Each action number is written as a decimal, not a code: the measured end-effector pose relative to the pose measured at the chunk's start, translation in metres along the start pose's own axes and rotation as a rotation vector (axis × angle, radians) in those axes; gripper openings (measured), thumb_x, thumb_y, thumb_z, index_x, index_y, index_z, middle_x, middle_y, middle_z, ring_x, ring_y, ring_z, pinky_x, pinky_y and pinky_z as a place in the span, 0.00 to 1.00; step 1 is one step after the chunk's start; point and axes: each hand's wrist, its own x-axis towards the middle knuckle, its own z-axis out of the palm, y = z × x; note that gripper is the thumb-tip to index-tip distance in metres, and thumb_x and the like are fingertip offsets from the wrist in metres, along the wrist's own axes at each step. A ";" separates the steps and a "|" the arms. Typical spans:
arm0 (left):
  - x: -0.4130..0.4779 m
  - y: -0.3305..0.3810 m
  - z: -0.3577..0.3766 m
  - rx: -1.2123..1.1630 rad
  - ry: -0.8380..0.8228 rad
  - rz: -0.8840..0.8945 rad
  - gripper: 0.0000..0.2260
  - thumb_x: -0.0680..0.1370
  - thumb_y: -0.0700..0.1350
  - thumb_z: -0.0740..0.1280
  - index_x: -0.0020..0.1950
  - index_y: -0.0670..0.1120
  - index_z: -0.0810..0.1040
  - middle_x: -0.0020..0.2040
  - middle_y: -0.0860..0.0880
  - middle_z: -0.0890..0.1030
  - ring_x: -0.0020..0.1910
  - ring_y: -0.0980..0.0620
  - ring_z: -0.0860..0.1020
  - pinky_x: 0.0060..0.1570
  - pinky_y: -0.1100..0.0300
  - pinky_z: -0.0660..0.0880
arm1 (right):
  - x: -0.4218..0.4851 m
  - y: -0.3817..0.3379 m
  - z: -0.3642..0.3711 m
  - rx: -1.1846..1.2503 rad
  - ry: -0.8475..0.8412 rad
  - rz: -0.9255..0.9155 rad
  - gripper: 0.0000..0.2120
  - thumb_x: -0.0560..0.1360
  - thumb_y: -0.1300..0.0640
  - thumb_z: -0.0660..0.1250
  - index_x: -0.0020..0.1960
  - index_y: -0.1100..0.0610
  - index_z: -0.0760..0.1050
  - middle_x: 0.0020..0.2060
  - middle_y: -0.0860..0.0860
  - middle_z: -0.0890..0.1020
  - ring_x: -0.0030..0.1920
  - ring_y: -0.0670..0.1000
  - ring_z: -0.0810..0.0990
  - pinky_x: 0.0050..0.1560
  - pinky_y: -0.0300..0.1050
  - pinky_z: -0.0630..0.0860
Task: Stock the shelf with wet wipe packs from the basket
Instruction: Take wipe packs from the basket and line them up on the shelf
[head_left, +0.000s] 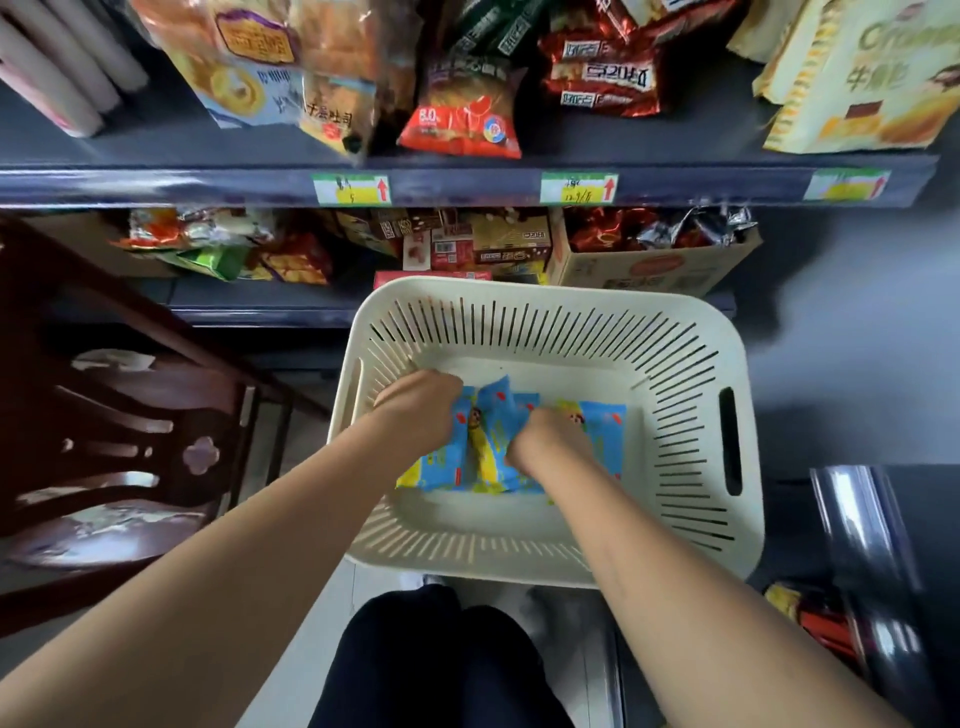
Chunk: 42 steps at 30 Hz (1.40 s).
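A cream slotted basket (545, 290) sits below the dark shelf (467, 184) and holds a cluster of blue-and-yellow wet wipe packs (498, 410) on its floor. At least 3 show, and the hands hide the exact count. The packs lie side by side with their long axes running from the person toward the shelf, and the middle one is buckled upward at its far end. The left hand (421, 410) grips the far end of the leftmost packs with its fingers curled over them. The right hand (550, 441) is curled into the packs between the middle and the right-hand one, fingertips out of sight. On the lower shelf a cardboard box (649, 273) holds foil snack bags (691, 231).
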 end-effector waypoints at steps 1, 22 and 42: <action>-0.006 -0.001 -0.004 -0.035 0.005 0.020 0.13 0.76 0.43 0.72 0.60 0.47 0.78 0.54 0.45 0.81 0.48 0.44 0.80 0.43 0.56 0.75 | -0.009 0.004 -0.008 0.059 0.053 -0.019 0.16 0.74 0.59 0.70 0.62 0.56 0.77 0.57 0.55 0.83 0.59 0.58 0.82 0.45 0.45 0.73; -0.263 0.039 -0.170 -1.202 0.426 0.257 0.08 0.76 0.35 0.75 0.49 0.47 0.86 0.45 0.42 0.87 0.44 0.42 0.85 0.51 0.38 0.81 | -0.356 0.083 -0.171 1.218 0.682 -0.545 0.11 0.75 0.60 0.73 0.52 0.45 0.85 0.46 0.42 0.87 0.48 0.45 0.86 0.49 0.53 0.84; -0.460 0.196 -0.093 -1.311 -0.103 0.844 0.06 0.76 0.31 0.71 0.52 0.38 0.84 0.48 0.39 0.87 0.41 0.47 0.85 0.41 0.57 0.83 | -0.627 0.238 -0.042 1.618 1.166 -0.275 0.12 0.76 0.65 0.72 0.55 0.52 0.86 0.50 0.56 0.87 0.53 0.60 0.86 0.56 0.64 0.82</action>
